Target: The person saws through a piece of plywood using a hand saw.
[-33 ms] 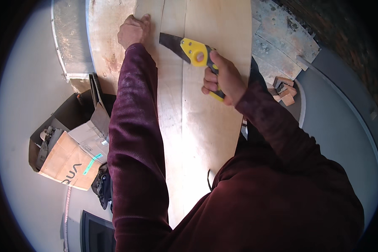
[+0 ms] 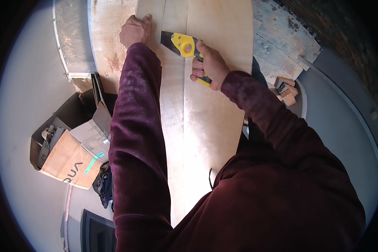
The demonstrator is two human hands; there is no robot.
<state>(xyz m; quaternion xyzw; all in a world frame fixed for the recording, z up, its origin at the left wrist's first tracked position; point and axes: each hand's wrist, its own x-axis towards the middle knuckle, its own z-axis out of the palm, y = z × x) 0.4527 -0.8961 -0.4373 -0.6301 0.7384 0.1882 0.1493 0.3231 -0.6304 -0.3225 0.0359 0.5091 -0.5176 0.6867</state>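
Note:
My right hand (image 2: 211,66) is closed round the handle of a handsaw (image 2: 183,44) with a yellow and black grip. Its dark toothed blade points left and meets a long line in the pale wooden board (image 2: 214,113). Past that line no blade shows, so its far end is hidden. Further left, my left hand (image 2: 135,30) lies at the far part of the board, fingers curled at the board's left edge and thumb on top. What its fingertips touch beneath is out of sight. A second seam runs lengthwise under the saw.
At the left stands an open cardboard box (image 2: 73,161) holding flaps and other items, with dark cloth (image 2: 105,185) beside it. A dark grey panel (image 2: 98,231) lies lower left. Worn, stained boards (image 2: 281,38) and small wood blocks (image 2: 287,90) are on the right.
My right hand has pushed the saw left and slightly away from me, and less of the blade shows. My left hand stays in place on the board.

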